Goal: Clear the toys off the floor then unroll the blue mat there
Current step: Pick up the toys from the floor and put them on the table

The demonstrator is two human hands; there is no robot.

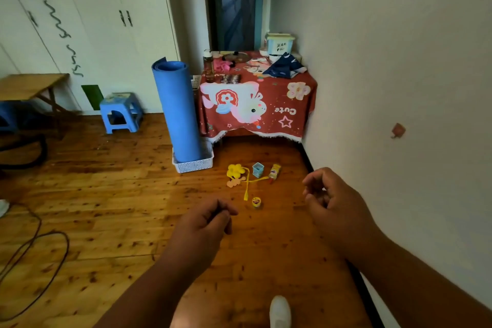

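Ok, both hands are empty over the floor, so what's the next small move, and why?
Probably lower the left hand to the small round yellow toy, the nearest one. The toys lie on the floor where the rolled blue mat, upright in its white basket, must go.

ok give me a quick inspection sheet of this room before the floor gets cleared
surface: wooden floor, bare apart from the toys
job's things: blue mat rolled, upright in a white basket; yellow toy, blue cube, small bottle, round yellow toy on the floor
clutter: covered table piled with items; blue stool
grips: left hand, right hand loosely curled, empty
cables: dark cable looped on the floor at left
surroundings: wardrobe, wall at right
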